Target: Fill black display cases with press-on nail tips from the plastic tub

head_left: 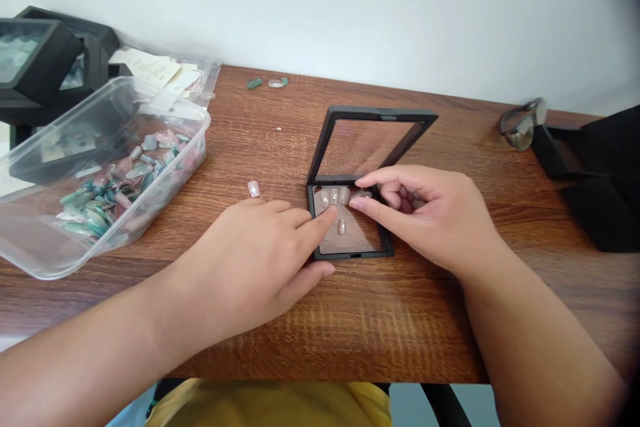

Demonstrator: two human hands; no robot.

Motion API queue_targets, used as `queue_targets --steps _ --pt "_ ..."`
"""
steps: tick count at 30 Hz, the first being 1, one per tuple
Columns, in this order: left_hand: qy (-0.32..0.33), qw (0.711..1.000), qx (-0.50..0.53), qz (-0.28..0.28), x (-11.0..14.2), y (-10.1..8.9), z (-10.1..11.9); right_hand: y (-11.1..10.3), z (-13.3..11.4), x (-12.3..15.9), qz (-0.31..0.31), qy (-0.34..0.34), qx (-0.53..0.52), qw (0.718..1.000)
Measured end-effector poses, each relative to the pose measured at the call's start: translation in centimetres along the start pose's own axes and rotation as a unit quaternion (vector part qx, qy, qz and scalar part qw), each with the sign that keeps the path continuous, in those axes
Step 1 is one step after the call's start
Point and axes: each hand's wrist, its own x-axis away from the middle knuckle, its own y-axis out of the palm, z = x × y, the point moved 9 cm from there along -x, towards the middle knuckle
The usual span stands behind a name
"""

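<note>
A black-framed display case (pixel 353 255) stands open on the table, its lid tilted up and clear film in both halves. On the lower film lies a row of clear false nails (pixel 335 196), with one separate false nail (pixel 341 226) below them. My left hand (pixel 265 247) lies with fingers stretched out, its index fingertip on the film just under the row. My right hand (pixel 430 210) is in a pinch at the row's right end, thumb against a false nail (pixel 367 195), partly covered by the thumb. Another pale nail (pixel 253 189) with a star-like mark lies beyond my left hand.
Left of the case, a clear plastic tub (pixel 207 121) holds many loose pink and green nails. Black framed cases (pixel 37 60) and paper cards (pixel 150 70) sit behind it. Two nails (pixel 255 83) lie at the back. Glasses (pixel 523 125) and black boxes (pixel 600 180) are at right.
</note>
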Motion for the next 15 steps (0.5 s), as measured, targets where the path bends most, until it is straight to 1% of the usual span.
queue_targets --steps 4,7,10,15 --pt "0.001 1.000 0.002 0.001 0.0 -0.3 0.1 -0.5 -0.4 0.1 0.023 -0.017 0.009 1.000" --pt "0.005 1.000 0.005 -0.002 0.2 -0.4 0.2 -0.8 0.1 0.4 0.032 -0.014 0.002 0.999" --pt "0.010 1.000 0.011 0.001 0.3 -0.5 0.1 -0.9 0.9 0.6 0.025 0.000 -0.012 1.000" --pt "0.018 1.000 0.011 0.009 0.3 -0.6 0.2 -0.8 1.3 0.5 0.019 0.002 -0.027 0.999"
